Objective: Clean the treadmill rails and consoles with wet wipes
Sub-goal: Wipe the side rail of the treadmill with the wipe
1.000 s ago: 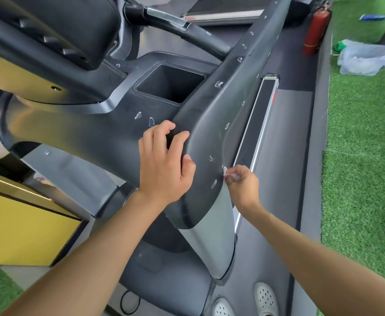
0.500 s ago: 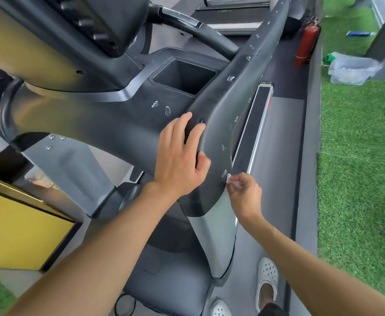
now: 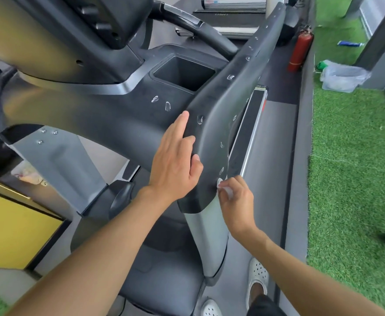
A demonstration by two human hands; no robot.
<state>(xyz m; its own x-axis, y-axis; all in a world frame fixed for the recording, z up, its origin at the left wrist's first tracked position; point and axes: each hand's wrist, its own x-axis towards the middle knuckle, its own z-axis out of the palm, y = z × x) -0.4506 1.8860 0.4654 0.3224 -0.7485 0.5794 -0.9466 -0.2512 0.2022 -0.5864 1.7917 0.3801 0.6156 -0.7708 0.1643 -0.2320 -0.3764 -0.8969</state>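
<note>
At the near end of the dark rail [image 3: 221, 124], on its right face, the right hand [image 3: 234, 199] has its grip closed: thumb and fingertips pinch a small bunched wet wipe [image 3: 223, 186] and press it against the plastic, probably to rub out one of the marks there. Bunching the wipe that small seems meant to put pressure on a single mark rather than sweep a wide strip. Just left of it, the left hand [image 3: 175, 160] lies flat on the rail's left face, fingers straight, thumb resting near the top edge, holding nothing; I judge it braces the rail against the push from the other side. More pale spots [image 3: 167, 106] dot the rail farther along and the console moulding [image 3: 118, 110] beside the cup recess [image 3: 184, 73], so much of the cleaning looks undone. Far right, a red fire extinguisher [image 3: 299, 51] stands beside the green turf [image 3: 351, 167].
</note>
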